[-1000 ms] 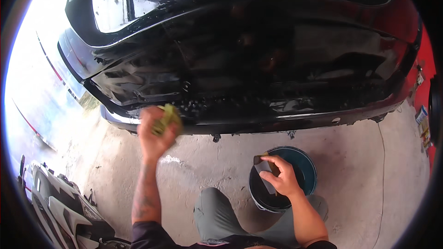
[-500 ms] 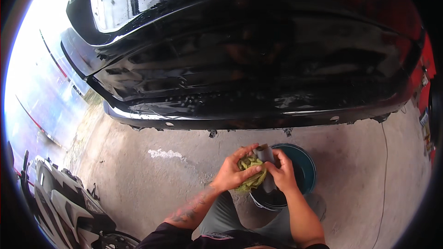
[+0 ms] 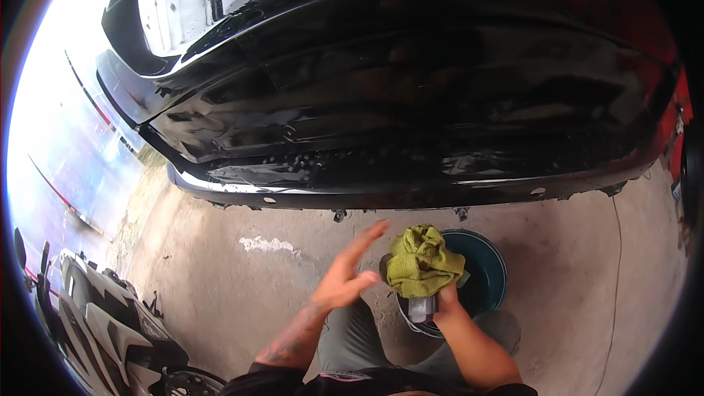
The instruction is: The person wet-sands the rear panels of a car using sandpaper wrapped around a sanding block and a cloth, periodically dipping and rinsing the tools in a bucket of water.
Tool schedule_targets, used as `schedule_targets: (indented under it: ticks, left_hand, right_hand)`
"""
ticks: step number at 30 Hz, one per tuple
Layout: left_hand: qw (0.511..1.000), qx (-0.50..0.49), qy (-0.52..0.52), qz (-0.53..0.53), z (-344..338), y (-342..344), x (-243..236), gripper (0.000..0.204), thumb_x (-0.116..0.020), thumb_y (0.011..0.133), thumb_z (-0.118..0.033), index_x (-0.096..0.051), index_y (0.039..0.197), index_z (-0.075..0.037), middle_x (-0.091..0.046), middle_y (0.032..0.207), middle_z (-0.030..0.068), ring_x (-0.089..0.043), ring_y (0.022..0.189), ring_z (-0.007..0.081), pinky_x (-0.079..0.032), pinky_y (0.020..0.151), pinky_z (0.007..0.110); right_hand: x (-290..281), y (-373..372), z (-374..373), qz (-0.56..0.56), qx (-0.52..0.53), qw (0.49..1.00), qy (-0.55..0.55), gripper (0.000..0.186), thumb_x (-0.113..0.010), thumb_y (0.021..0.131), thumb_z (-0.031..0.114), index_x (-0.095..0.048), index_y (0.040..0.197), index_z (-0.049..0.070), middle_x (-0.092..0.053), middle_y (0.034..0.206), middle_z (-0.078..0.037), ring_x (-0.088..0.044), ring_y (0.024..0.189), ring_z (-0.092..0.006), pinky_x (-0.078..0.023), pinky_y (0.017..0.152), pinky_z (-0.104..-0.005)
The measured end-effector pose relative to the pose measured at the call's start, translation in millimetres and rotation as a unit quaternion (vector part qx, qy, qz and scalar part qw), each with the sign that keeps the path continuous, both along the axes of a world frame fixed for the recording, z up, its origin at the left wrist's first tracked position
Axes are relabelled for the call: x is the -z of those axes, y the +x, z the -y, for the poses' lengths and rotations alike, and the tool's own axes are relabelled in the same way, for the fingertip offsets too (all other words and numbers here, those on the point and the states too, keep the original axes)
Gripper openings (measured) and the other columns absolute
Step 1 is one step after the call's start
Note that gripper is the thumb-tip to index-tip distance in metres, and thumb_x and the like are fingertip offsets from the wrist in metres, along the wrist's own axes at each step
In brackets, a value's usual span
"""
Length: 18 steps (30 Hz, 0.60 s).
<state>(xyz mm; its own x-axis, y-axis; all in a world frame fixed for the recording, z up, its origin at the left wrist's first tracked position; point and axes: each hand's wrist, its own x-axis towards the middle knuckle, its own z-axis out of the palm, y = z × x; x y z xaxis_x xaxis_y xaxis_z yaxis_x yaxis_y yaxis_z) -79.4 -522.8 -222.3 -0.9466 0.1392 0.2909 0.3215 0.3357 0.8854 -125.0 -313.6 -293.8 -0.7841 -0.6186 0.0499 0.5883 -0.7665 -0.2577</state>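
Observation:
A crumpled yellow-green cloth [image 3: 424, 260] sits bunched over my right hand [image 3: 446, 299], whose fingers are mostly hidden under it. Below the cloth, the same hand also holds a curled grey sheet that looks like sandpaper [image 3: 422, 309]. My left hand [image 3: 349, 273] is open, fingers stretched out and slightly blurred, just left of the cloth and apart from it. Both hands are over the front left side of a dark teal bucket [image 3: 500, 271], above my knees.
A glossy black car body panel with water drops [image 3: 411, 110] spans the far side, its lower edge [image 3: 396, 199] beyond the bucket. A motorcycle [image 3: 110, 323] stands at the lower left. On the right, a thin cable [image 3: 620, 271] runs along the concrete floor [image 3: 220, 286].
My left hand has let go of the cloth and moved left, opening. The cloth now lies over my right hand, with the grey sheet lower beneath it.

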Motion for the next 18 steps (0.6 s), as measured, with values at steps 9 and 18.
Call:
schedule_targets:
  ticks: [9, 18]
  left_hand:
    - [0.832, -0.319, -0.307, 0.333, 42.8, 182.7, 240.6, 0.092, -0.061, 0.088, -0.064, -0.026, 0.158, -0.014, -0.029, 0.159, 0.0262, -0.034, 0.144, 0.0435, -0.036, 0.113, 0.053]
    - [0.831, -0.14, -0.502, 0.195, 35.2, 231.4, 153.7, 0.091, -0.068, 0.081, -0.068, -0.044, 0.148, -0.011, -0.043, 0.15, 0.0263, -0.048, 0.133, 0.0411, -0.046, 0.103, 0.051]
  right_hand:
    - [-5.2, -2.3, -3.4, 0.048, 0.014, 0.999, 0.004, 0.04, -0.057, 0.1, 0.04, -0.06, 0.127, 0.009, -0.067, 0.121, -0.008, -0.067, 0.106, -0.0232, -0.056, 0.091, -0.0402]
    - [-14.0, -10.5, -11.6, 0.013, 0.05, 0.999, 0.015, 0.043, -0.057, 0.101, 0.042, -0.058, 0.129, 0.01, -0.065, 0.122, -0.007, -0.067, 0.106, -0.0223, -0.057, 0.091, -0.0395]
